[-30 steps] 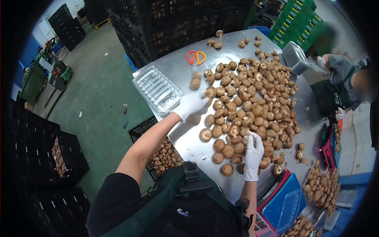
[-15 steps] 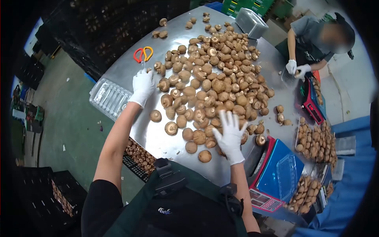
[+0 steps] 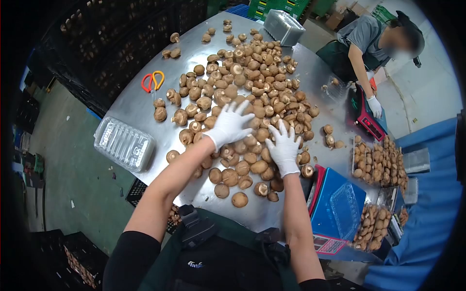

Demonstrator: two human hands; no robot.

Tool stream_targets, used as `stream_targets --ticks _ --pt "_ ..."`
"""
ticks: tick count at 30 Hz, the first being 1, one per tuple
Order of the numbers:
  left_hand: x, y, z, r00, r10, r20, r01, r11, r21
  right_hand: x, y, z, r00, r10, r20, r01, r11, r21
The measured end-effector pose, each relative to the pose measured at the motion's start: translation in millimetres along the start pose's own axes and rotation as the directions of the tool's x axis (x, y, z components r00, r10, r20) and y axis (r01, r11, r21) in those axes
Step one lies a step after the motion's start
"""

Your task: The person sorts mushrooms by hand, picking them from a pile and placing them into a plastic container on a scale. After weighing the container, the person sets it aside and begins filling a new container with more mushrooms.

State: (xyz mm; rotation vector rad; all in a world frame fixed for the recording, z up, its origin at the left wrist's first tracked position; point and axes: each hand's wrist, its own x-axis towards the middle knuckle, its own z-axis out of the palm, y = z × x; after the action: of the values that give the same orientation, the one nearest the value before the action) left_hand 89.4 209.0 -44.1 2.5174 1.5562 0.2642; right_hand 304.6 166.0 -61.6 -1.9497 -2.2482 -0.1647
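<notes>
Brown mushrooms with pale stems lie in a broad pile over the metal table. My left hand, in a white glove, rests on the middle of the pile with its fingers spread. Beside it to the right, my right hand, also gloved, lies on mushrooms at the near side of the pile, fingers apart. Neither hand grips anything that I can see; the palms and the mushrooms under them are hidden. Scissors with a red and an orange handle loop lie left of the pile, by two mushrooms.
Clear plastic trays are stacked at the table's left edge, more trays at the back. A blue scale stands at right, near mushroom-filled trays. Across the table, a co-worker's gloved hand is at a red scale.
My left hand has moved from beside the scissors rightward onto the pile. My right hand stays on the near side. The co-worker's hand has moved to the red scale.
</notes>
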Motion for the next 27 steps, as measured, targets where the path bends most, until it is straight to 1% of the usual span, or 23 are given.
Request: stream_targets --ticks 1,4,5,7,8,9,10,11,12,13,14,15,16,17,19,20,21,22,23,24,25,26,27 --pt "-7 -9 -4 1.000 0.003 -0.018 -0.003 1.000 0.011 1 9 -10 1.000 0.024 0.014 -0.024 1.000 0.014" --pt "-24 -38 3 1.000 -0.006 -0.020 0.006 1.000 -0.019 0 35 -27 0.955 0.286 0.083 -0.293 0.952 0.091" --pt "-28 -43 5 1.000 -0.011 -0.016 0.010 1.000 -0.022 -1 45 -26 0.944 0.317 0.092 -0.326 0.940 0.100" --pt "-34 -47 3 0.998 -0.056 -0.019 0.054 0.993 -0.102 3 54 -34 0.915 0.377 0.146 -0.381 0.925 -0.002" --pt "-36 -54 2 0.997 -0.065 -0.050 0.059 0.993 -0.106 6 62 -31 0.914 0.376 0.150 -0.380 0.925 -0.005" --pt "-40 -58 -4 0.994 -0.081 -0.072 0.076 0.995 -0.064 9 70 -24 0.925 0.369 0.090 -0.373 0.927 0.032" --pt "-41 -61 -8 0.991 -0.104 -0.085 0.097 0.992 -0.081 10 71 -21 0.931 0.362 0.037 -0.364 0.929 0.071" --pt "-43 -65 -10 0.987 -0.130 -0.093 0.121 0.988 -0.095 15 72 -17 0.944 0.324 -0.063 -0.311 0.937 0.159" --pt "-43 -66 -5 0.974 -0.141 -0.176 0.126 0.988 -0.090 24 76 -14 0.952 0.284 -0.115 -0.259 0.947 0.192" --pt "-43 -62 -11 0.975 -0.148 -0.167 0.136 0.988 -0.080 37 75 -13 0.953 0.246 -0.175 -0.204 0.953 0.225" --pt "-41 -57 -18 0.970 -0.147 -0.195 0.126 0.985 -0.115 49 71 -10 0.954 0.246 -0.169 -0.203 0.950 0.236" --pt "-38 -50 -24 0.964 -0.145 -0.224 0.113 0.982 -0.151 62 68 -9 0.950 0.203 -0.236 -0.144 0.959 0.246" --pt "-35 -42 -25 0.939 -0.111 -0.324 0.052 0.981 -0.187 74 64 -7 0.939 0.162 -0.304 -0.086 0.965 0.250" --pt "-32 -33 -22 0.925 -0.071 -0.374 -0.003 0.981 -0.194 86 60 -4 0.940 0.165 -0.300 -0.087 0.963 0.256" --pt "-28 -3 -35 0.960 0.077 -0.270 -0.150 0.953 -0.263 106 52 3 0.983 0.167 -0.074 -0.156 0.979 0.130" --pt "-26 7 -24 0.952 0.184 -0.245 -0.232 0.955 -0.186 111 47 7 0.984 0.150 0.097 -0.160 0.982 0.104" --pt "-26 14 -6 0.934 0.288 -0.213 -0.316 0.942 -0.114 108 37 4 0.985 0.122 0.125 -0.131 0.989 0.067" --pt "-28 19 6 0.944 0.307 -0.123 -0.319 0.944 -0.087 106 34 4 0.983 0.111 0.148 -0.121 0.991 0.063" --pt "-29 16 16 0.945 0.306 -0.118 -0.318 0.943 -0.098 104 34 3 0.980 0.101 0.172 -0.113 0.992 0.056" --pt "-30 13 17 0.959 0.269 -0.086 -0.280 0.942 -0.186 97 38 3 0.977 0.106 0.185 -0.116 0.992 0.049" --pt "-30 9 18 0.971 0.236 -0.050 -0.240 0.933 -0.267 88 42 3 0.985 0.072 0.154 -0.079 0.996 0.038" --pt "-33 4 19 0.975 0.212 -0.061 -0.220 0.926 -0.306 79 45 4 0.992 0.037 0.124 -0.041 0.999 0.030" --pt "-34 -3 21 0.967 0.209 -0.142 -0.247 0.904 -0.350 70 44 2 0.990 0.042 0.136 -0.046 0.998 0.032"
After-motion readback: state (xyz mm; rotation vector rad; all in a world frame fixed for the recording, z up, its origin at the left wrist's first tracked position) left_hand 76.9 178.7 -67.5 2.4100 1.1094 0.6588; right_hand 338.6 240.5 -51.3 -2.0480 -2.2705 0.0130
